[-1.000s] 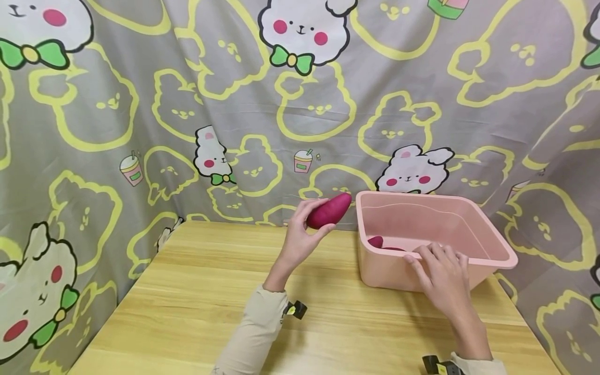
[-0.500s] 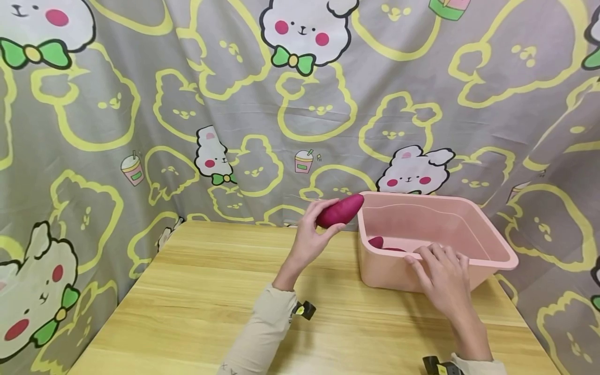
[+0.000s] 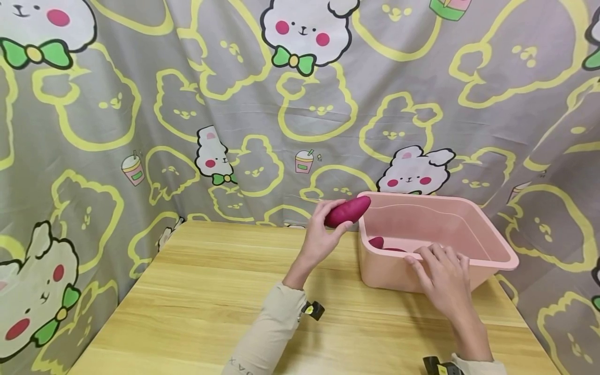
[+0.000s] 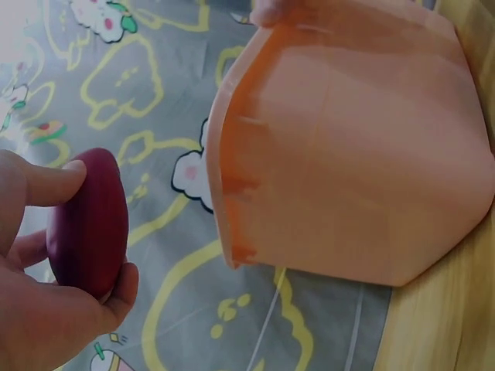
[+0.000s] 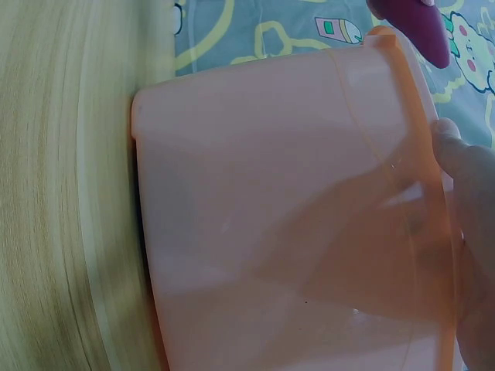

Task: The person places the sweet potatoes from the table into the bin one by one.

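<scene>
My left hand (image 3: 319, 239) holds a purple-red sweet potato (image 3: 349, 211) between thumb and fingers, raised at the bin's left rim. In the left wrist view, the thumb presses one side of the sweet potato (image 4: 91, 224) and the fingers wrap the other. The pink plastic bin (image 3: 391, 273) stands upright at the table's right. My right hand (image 3: 445, 284) grips its front rim, fingers over the inside and thumb near the rim's outer side. Inside, near the left wall, lie another purple-red sweet potato (image 3: 376, 242) and a sliver of one more, partly hidden by the front wall.
The wooden table (image 3: 201, 291) reaches back to a grey curtain (image 3: 253, 114) printed with cartoon animals. A black wrist camera (image 3: 315, 310) sits on the left wrist, and another camera (image 3: 440, 365) on the right wrist.
My left hand has moved right with the sweet potato, whose tip now overlaps the bin's back left corner. The right hand and bin have stayed in place.
</scene>
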### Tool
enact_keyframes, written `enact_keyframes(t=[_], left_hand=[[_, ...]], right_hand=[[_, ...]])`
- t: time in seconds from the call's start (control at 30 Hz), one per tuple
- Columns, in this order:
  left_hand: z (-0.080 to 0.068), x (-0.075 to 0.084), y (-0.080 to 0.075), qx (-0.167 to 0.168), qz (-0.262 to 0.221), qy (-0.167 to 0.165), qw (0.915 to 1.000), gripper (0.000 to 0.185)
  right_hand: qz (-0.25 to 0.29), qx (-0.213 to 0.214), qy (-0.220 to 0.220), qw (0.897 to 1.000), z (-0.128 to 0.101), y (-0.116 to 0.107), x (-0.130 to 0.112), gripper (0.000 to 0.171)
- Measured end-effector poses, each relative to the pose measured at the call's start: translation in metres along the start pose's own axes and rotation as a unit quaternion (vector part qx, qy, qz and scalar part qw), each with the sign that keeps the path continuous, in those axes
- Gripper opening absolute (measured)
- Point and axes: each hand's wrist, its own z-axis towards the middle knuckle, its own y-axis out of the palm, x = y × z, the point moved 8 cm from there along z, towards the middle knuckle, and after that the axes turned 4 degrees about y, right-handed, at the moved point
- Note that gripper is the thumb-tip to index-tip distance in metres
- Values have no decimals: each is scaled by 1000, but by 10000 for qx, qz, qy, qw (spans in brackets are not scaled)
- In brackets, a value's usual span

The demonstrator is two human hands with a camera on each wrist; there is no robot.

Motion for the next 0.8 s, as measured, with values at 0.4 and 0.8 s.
enact_keyframes(t=[0.4,0.8], left_hand=[[1,11,14,-251,-242,-208,9992,48],[4,7,37,-742,62,-24,9972,57]], right_hand=[[18,74,-4,10000,0,0,1,16],[0,16,3,10000,0,0,-1,16]])
